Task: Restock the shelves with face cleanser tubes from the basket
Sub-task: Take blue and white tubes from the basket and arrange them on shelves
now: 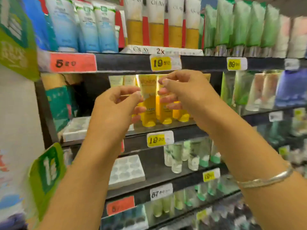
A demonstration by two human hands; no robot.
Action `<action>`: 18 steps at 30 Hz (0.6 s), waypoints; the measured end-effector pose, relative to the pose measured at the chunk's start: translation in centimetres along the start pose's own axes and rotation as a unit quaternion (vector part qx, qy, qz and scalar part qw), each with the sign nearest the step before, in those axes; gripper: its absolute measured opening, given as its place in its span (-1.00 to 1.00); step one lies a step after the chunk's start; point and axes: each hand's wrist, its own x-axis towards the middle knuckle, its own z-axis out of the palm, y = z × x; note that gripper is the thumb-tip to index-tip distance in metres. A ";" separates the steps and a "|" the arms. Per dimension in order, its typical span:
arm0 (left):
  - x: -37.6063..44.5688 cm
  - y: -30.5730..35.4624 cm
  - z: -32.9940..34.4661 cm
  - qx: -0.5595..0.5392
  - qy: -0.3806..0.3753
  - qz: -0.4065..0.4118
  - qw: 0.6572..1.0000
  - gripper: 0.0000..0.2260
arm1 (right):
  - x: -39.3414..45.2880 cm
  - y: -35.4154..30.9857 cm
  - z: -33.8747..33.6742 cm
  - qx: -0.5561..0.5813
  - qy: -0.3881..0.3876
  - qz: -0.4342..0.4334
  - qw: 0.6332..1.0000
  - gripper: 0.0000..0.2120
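Several yellow face cleanser tubes stand cap-down in a row on the middle shelf [191, 131]. My left hand [114, 107] pinches the leftmost yellow tube [148, 105] between thumb and fingers. Beside it, my right hand [181, 90] curls its thumb and fingers round the second yellow tube [164, 113]. A third yellow tube [182, 116] shows below my right hand. Paler tubes [123, 80] stand behind them, deeper in the shelf. The basket is out of view.
The upper shelf carries blue tubes [99, 30], white-and-gold tubes [154, 22] and green tubes [240, 25]. A white moulded tray [76, 128] sits left of the yellow tubes, and another tray [126, 171] lies one shelf down. Green promo signs [48, 171] stick out at the left.
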 end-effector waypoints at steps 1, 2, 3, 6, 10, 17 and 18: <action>-1.0 -1.3 0.7 -0.008 -0.019 -0.021 1.000 -0.86 | -1.1 1.5 -0.8 -0.006 0.006 0.024 1.000 -0.85; -2.0 -2.6 1.5 -0.013 -0.040 -0.044 0.998 -0.87 | -2.3 2.9 -1.7 -0.010 0.014 0.048 0.999 -0.83; -3.0 -4.1 2.4 -0.019 -0.061 -0.071 0.995 -0.88 | -3.5 4.5 -2.6 -0.010 0.024 0.074 0.997 -0.83; -6.1 -8.9 5.5 -0.016 -0.115 -0.153 0.981 -0.86 | -7.3 9.6 -5.4 0.001 0.071 0.166 0.984 -0.81; -10.7 -15.1 10.1 0.006 -0.181 -0.253 0.950 -0.85 | -13.2 16.9 -9.9 0.015 0.129 0.276 0.952 -0.78; -20.0 -22.9 20.0 0.044 -0.274 -0.432 0.858 -0.93 | -24.8 27.9 -20.3 0.029 0.214 0.449 0.867 -0.78; -21.4 -23.7 21.7 0.044 -0.280 -0.458 0.843 -0.92 | -26.4 29.1 -22.0 0.034 0.225 0.467 0.855 -0.79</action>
